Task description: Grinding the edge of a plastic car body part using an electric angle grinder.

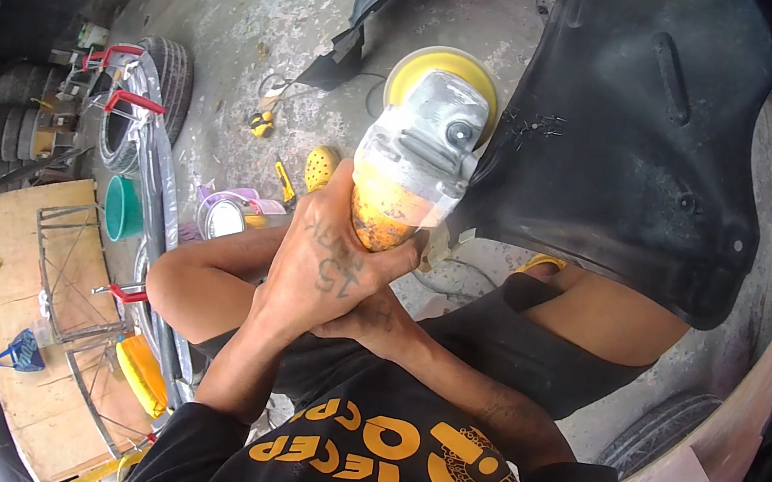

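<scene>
My left hand [329, 258] is wrapped round the body of an angle grinder [418, 152], with its thumb along the right side. The tool is orange at the grip and whitish and scuffed at the head, with a round yellow disc [421, 63] at its far end. Crossing under my left wrist, my right hand [370, 320] is closed at the grinder's rear, its fingers mostly hidden. The disc hangs beside the inner edge of a large black moulded car panel [607, 144], and I cannot tell whether they touch.
My bent legs frame the work. To the left lie a yellow clog [319, 169], a yellow-handled cutter [285, 182], a white tub [224, 219], a green bucket [123, 208] and a tyre [177, 84]. Red clamps [136, 101] grip a long plastic-wrapped part. Another tyre [660, 432] is at right.
</scene>
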